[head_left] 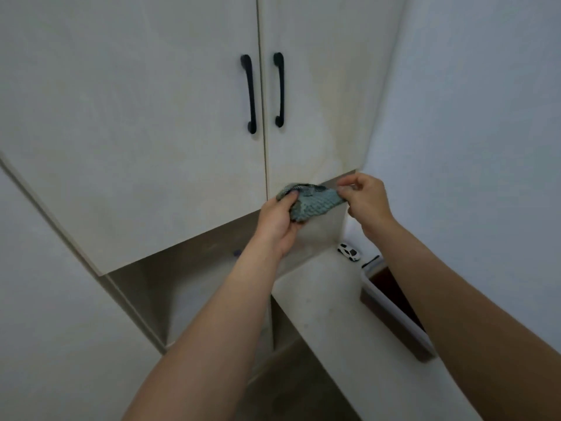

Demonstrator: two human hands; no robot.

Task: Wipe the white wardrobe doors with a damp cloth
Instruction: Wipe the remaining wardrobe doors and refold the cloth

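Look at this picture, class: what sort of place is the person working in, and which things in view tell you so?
Probably a room in a home, perhaps a bedroom. A built-in white wardrobe with black handles fills the wall, a small toy car sits on the ledge below, and both hands hold a cleaning cloth.

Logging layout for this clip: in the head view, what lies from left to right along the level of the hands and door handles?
left door handle → right door handle → left hand → cloth → right hand
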